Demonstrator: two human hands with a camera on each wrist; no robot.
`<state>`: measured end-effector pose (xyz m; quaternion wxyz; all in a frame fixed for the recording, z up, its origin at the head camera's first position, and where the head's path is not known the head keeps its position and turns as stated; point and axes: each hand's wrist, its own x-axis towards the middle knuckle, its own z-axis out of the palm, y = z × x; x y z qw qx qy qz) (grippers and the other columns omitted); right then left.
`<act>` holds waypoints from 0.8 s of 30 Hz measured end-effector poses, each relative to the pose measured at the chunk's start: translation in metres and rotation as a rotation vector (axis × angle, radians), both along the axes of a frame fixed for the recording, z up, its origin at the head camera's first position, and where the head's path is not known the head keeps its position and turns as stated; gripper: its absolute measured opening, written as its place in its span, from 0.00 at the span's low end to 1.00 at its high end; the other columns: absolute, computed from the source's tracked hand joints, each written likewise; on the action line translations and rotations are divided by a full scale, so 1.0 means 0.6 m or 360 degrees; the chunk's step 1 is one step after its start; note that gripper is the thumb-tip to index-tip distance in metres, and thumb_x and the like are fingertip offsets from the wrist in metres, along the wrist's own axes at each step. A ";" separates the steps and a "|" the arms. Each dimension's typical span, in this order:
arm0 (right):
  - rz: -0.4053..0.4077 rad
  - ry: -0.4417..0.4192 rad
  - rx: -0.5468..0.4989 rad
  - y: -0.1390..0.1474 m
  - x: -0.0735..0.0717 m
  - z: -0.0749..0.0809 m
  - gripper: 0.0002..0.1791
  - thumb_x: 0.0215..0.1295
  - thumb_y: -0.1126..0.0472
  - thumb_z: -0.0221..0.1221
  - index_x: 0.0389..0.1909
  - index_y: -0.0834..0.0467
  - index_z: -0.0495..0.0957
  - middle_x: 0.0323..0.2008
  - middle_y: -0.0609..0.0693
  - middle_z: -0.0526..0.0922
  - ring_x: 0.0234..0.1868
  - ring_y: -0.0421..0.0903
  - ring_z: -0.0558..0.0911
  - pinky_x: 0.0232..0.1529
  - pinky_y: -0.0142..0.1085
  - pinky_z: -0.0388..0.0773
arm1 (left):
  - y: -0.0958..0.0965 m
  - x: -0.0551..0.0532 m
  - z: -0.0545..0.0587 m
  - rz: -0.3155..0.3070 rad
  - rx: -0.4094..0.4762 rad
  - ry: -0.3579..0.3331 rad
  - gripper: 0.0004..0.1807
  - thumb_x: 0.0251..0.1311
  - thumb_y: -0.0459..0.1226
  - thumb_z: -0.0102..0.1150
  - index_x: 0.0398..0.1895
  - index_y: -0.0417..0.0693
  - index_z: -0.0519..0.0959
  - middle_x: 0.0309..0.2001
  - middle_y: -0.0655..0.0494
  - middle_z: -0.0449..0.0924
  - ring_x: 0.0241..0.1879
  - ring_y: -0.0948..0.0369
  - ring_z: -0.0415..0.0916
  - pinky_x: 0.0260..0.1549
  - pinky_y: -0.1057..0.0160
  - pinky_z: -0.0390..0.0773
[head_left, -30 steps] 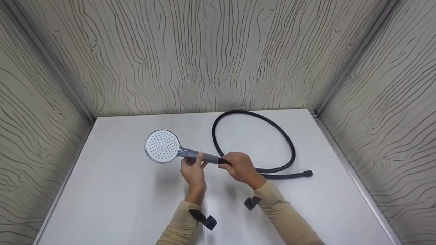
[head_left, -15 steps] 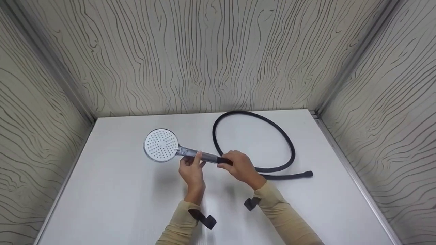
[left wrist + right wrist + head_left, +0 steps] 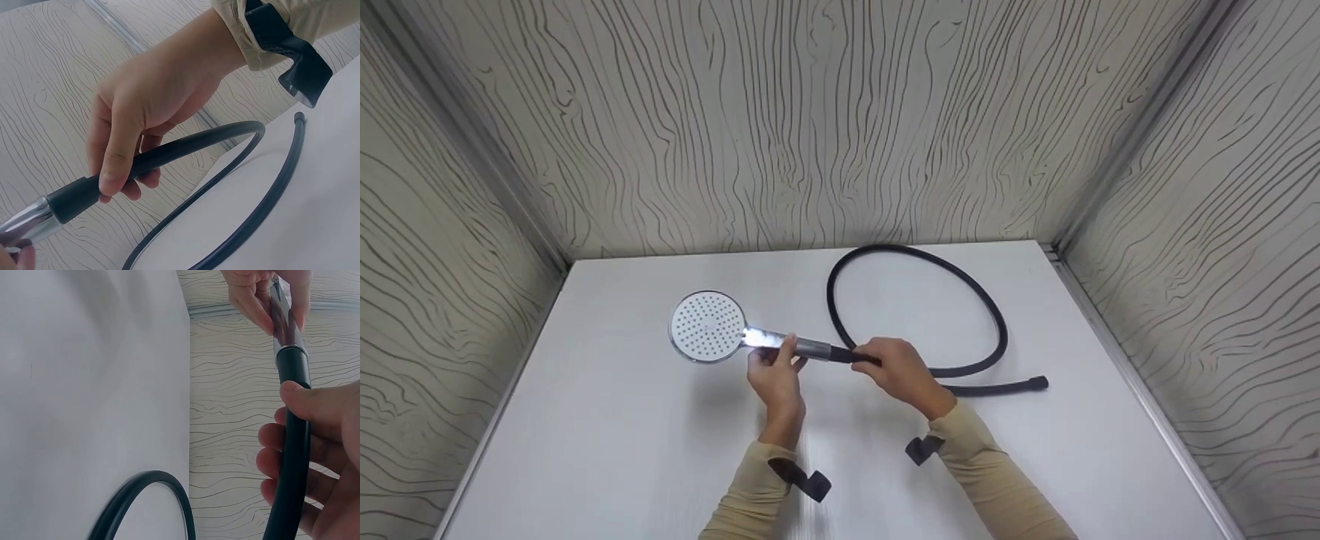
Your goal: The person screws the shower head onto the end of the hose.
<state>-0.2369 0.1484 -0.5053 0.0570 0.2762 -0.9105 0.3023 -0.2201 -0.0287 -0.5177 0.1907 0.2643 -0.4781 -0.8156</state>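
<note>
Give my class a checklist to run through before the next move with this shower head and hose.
1. Left hand steadies the shower head by its handle: ok.
2. Right hand grips the hose just behind its end sleeve: ok.
3. Sleeve meets the handle in line, no gap showing: ok.
4. Joint is tight: cannot tell; any thread is hidden.
5. Hose's free end is fastened to something: not ok; it lies loose on the table.
6. Hose is free of tangles: cannot tell; it lies in one wide loop, but the right hand and wrist hide part.
</note>
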 end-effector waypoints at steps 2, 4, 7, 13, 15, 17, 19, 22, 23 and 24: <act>0.0008 0.0124 0.0013 -0.001 0.001 -0.003 0.03 0.58 0.62 0.67 0.33 0.57 0.86 0.24 0.46 0.82 0.25 0.37 0.71 0.27 0.28 0.71 | 0.000 0.001 -0.001 -0.0008 0.0013 0.0002 0.20 0.63 0.29 0.58 0.55 0.31 0.67 0.43 0.44 0.75 0.38 0.60 0.81 0.43 0.56 0.86; 0.0014 0.0236 0.0035 -0.002 0.001 -0.007 0.02 0.58 0.62 0.67 0.32 0.56 0.86 0.23 0.46 0.82 0.24 0.37 0.70 0.26 0.27 0.71 | 0.001 0.002 -0.001 -0.0013 0.0015 -0.0005 0.21 0.64 0.30 0.57 0.58 0.32 0.64 0.44 0.44 0.74 0.39 0.58 0.80 0.45 0.56 0.86; 0.0020 0.0315 0.0054 -0.003 0.002 -0.011 0.03 0.58 0.62 0.68 0.32 0.56 0.86 0.22 0.45 0.81 0.24 0.37 0.70 0.26 0.27 0.72 | 0.001 0.004 -0.001 -0.0020 -0.0001 -0.0035 0.24 0.65 0.31 0.57 0.60 0.32 0.62 0.47 0.43 0.73 0.41 0.57 0.80 0.46 0.56 0.86; 0.0003 0.0385 0.0063 -0.004 0.003 -0.015 0.03 0.58 0.61 0.68 0.32 0.55 0.86 0.24 0.46 0.83 0.25 0.38 0.73 0.27 0.29 0.75 | 0.001 0.005 0.000 -0.0024 0.0008 -0.0068 0.25 0.65 0.31 0.56 0.62 0.33 0.61 0.49 0.42 0.72 0.42 0.57 0.80 0.47 0.56 0.85; -0.0003 0.0403 0.0057 -0.004 0.003 -0.016 0.04 0.58 0.61 0.68 0.33 0.56 0.86 0.25 0.46 0.84 0.25 0.38 0.74 0.28 0.30 0.76 | 0.001 0.005 0.001 -0.0021 0.0019 -0.0064 0.25 0.65 0.31 0.56 0.62 0.34 0.61 0.49 0.42 0.72 0.42 0.57 0.80 0.47 0.56 0.85; -0.0006 0.0395 0.0056 -0.003 0.004 -0.018 0.03 0.59 0.61 0.67 0.33 0.55 0.86 0.25 0.45 0.84 0.26 0.38 0.74 0.28 0.29 0.77 | 0.001 0.005 0.001 -0.0018 0.0032 -0.0062 0.25 0.65 0.31 0.57 0.62 0.33 0.61 0.49 0.42 0.72 0.42 0.56 0.80 0.48 0.55 0.85; -0.0006 0.0372 0.0052 -0.002 0.004 -0.018 0.03 0.59 0.61 0.67 0.33 0.55 0.85 0.25 0.45 0.83 0.26 0.37 0.73 0.28 0.29 0.76 | 0.001 0.004 -0.001 -0.0019 0.0035 -0.0073 0.25 0.65 0.31 0.57 0.61 0.33 0.62 0.48 0.42 0.72 0.42 0.56 0.80 0.48 0.55 0.85; -0.0004 0.0335 0.0048 0.000 0.003 -0.019 0.03 0.58 0.61 0.67 0.33 0.55 0.85 0.24 0.45 0.82 0.26 0.37 0.71 0.27 0.28 0.74 | 0.005 0.004 -0.005 -0.0025 0.0022 -0.0080 0.26 0.64 0.32 0.59 0.61 0.32 0.63 0.51 0.39 0.72 0.44 0.53 0.80 0.48 0.55 0.85; 0.0000 0.0332 0.0043 0.001 0.002 -0.019 0.03 0.58 0.62 0.67 0.33 0.55 0.85 0.24 0.45 0.82 0.25 0.37 0.71 0.27 0.28 0.74 | 0.007 0.006 -0.006 -0.0030 0.0012 -0.0080 0.26 0.64 0.32 0.59 0.62 0.32 0.62 0.52 0.38 0.72 0.46 0.52 0.80 0.49 0.55 0.84; 0.0001 0.0325 0.0040 0.002 0.002 -0.019 0.03 0.58 0.62 0.67 0.33 0.56 0.85 0.24 0.45 0.82 0.26 0.37 0.71 0.27 0.28 0.74 | 0.009 0.007 -0.006 -0.0036 0.0000 -0.0077 0.27 0.64 0.33 0.59 0.62 0.32 0.62 0.53 0.37 0.72 0.48 0.50 0.80 0.50 0.55 0.84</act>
